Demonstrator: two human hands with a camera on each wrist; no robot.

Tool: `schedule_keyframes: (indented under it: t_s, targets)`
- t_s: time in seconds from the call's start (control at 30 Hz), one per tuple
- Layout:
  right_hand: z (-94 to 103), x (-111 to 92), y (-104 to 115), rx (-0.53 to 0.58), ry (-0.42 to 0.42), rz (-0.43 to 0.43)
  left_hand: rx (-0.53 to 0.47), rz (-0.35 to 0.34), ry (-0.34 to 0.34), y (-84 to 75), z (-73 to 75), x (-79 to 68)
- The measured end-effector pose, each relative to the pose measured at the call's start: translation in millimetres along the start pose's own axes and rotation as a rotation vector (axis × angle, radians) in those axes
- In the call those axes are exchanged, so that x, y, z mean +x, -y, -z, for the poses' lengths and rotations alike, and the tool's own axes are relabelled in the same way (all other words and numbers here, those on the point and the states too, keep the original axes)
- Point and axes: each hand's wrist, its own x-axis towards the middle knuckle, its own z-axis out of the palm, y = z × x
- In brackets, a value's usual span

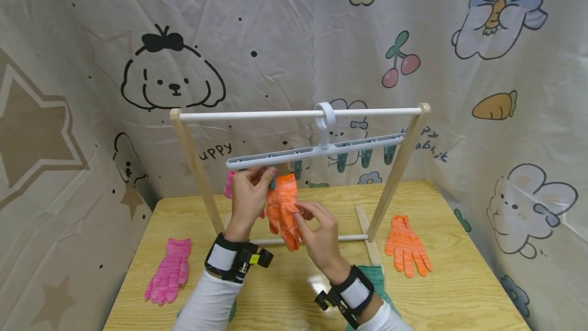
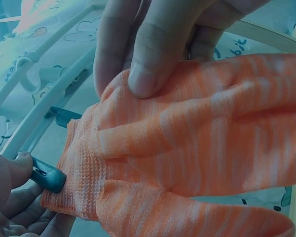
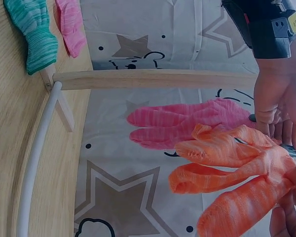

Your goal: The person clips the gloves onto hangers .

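An orange glove hangs with its fingers downward below the left half of a white clip hanger. My left hand pinches a dark teal clip, whose tip lies over the edge of the glove's cuff. With thumb and fingers, my right hand holds the same glove along its side, below the cuff. A second clip shows at the cuff's other side in the left wrist view. Beside it hangs a pink glove, mostly hidden behind my left hand in the head view.
The hanger hooks over the white rod of a wooden stand. Several clips hang along its right half. On the table lie another pink glove, another orange glove and a green glove partly under my right arm.
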Motion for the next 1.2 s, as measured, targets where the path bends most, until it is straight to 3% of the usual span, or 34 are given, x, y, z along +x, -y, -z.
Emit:
schedule_keyframes:
  t_s: [0.53, 0.77, 0.87, 1.1, 1.2]
  targets:
    - [-1.7, -0.8, -5.8, -0.027, 0.01, -0.028, 0.022, 0.015, -0.054, 0.4, -3.7, -2.3]
    - [-3.7, 5.1, -0.2, -0.038, -0.006, -0.008, -0.107, 0.017, -0.081, 34.4, -6.6, 6.4]
    - [-3.4, 7.6, 3.8, -0.04, -0.005, -0.012, -0.135, 0.007, -0.084, 39.2, -6.9, 7.1]
    - [-3.8, 1.4, -12.1, -0.041, 0.025, -0.052, -0.138, 0.02, -0.045, 13.9, -5.1, -1.6]
    - [-3.4, 0.1, -13.4, -0.046, 0.033, -0.069, -0.132, 0.018, -0.024, 16.2, -4.8, -3.5]
